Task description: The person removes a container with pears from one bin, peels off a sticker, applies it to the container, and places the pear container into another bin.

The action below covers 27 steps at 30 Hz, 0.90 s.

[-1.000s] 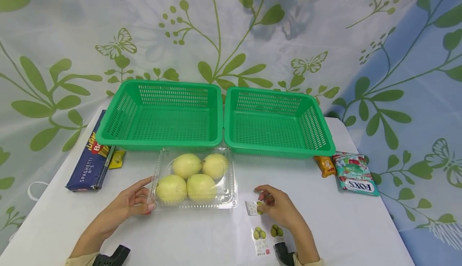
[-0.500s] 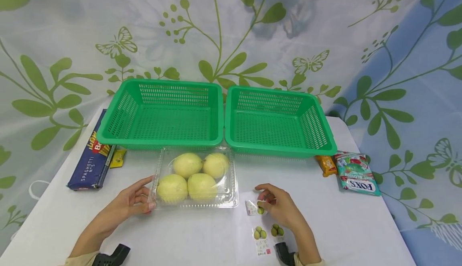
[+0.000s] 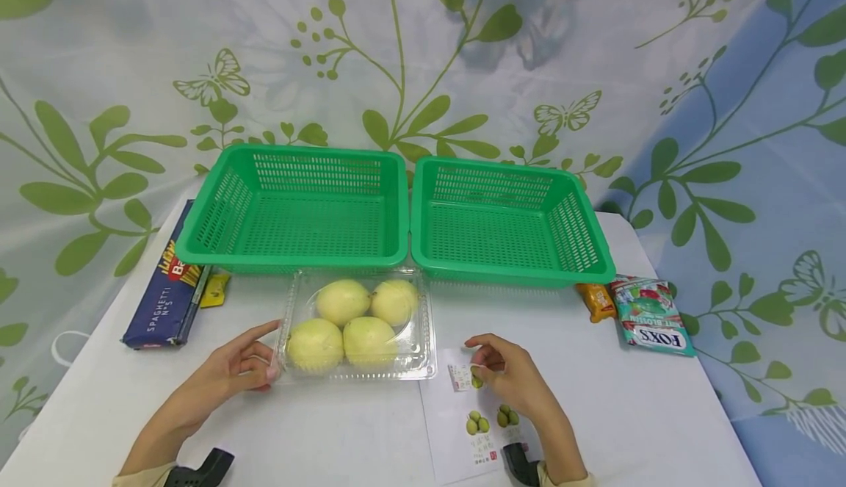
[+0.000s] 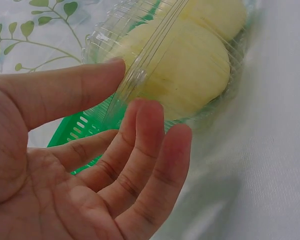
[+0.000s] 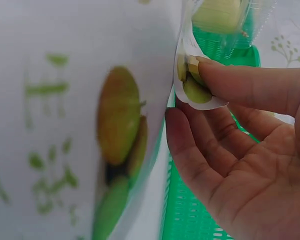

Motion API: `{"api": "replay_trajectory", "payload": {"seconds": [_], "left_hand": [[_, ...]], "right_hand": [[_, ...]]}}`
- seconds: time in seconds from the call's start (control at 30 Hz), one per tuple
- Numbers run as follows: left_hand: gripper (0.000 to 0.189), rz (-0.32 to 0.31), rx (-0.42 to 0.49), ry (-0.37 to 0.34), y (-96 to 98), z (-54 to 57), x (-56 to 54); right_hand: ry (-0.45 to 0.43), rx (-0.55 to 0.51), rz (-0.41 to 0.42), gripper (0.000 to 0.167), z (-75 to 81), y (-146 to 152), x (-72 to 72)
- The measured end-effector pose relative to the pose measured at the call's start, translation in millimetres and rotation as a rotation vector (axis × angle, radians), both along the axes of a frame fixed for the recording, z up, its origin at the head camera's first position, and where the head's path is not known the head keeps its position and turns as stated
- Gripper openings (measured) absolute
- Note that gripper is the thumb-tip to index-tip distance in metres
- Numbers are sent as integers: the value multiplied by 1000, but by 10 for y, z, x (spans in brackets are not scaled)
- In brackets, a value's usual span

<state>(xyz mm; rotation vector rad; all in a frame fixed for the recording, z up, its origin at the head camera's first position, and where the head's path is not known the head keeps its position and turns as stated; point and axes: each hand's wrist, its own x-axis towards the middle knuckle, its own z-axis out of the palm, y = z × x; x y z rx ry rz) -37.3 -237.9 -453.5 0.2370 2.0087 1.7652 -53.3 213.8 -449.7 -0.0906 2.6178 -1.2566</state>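
Observation:
In the head view, a clear plastic clamshell box point(image 3: 423, 358) with several pale yellow fruits point(image 3: 368, 341) stands in front of the baskets. My left hand point(image 3: 221, 373) is at the box's left side, its fingers relaxed and spread from the thumb. The left wrist view has the thumb tip at the clear edge; firm contact is unclear. To the right of the box, my right hand point(image 3: 512, 377) pinches a small fruit-printed sticker point(image 5: 196, 92) between thumb and fingers. That sticker curls up from a white sticker sheet point(image 3: 449, 428), which bears more fruit pictures and writing.
Two green baskets point(image 3: 294, 259) point(image 3: 515, 274) stand side by side at the back. A blue spaghetti box point(image 3: 158, 307) and a yellow packet point(image 3: 214, 290) lie left. An orange packet point(image 3: 597, 302) and a Fox's bag point(image 3: 651, 316) lie right.
The sticker sheet has shifted and tilted, so its left edge now shows more plainly. My left hand has drawn very slightly left. My right hand keeps its pinch; the box has stayed put.

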Motion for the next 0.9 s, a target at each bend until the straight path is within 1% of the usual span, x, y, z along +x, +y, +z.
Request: {"api": "replay_trajectory", "payload": {"seconds": [0.17, 0.37, 0.47, 0.6, 0.73, 0.8, 0.9], "left_hand": [[72, -4, 6, -10, -5, -10, -2], [72, -9, 10, -18, -8, -17, -2], [72, -8, 9, -16, -7, -16, -2], [73, -10, 10, -25, -6, -7, 2], [75, -6, 2, -44, 0, 9, 5], [75, -6, -2, -38, 2, 16, 6], [76, 5, -18, -34, 5, 31, 8]], "right_hand": [[4, 10, -50, 36, -3, 53, -35], [40, 37, -81, 34, 53, 186, -166], [56, 68, -69, 34, 94, 241, -219], [55, 92, -19, 34, 140, 283, -242], [27, 34, 23, 35, 207, 262, -231], [38, -8, 36, 36, 273, 231, -227], [80, -71, 50, 36, 391, 167, -237]]}}
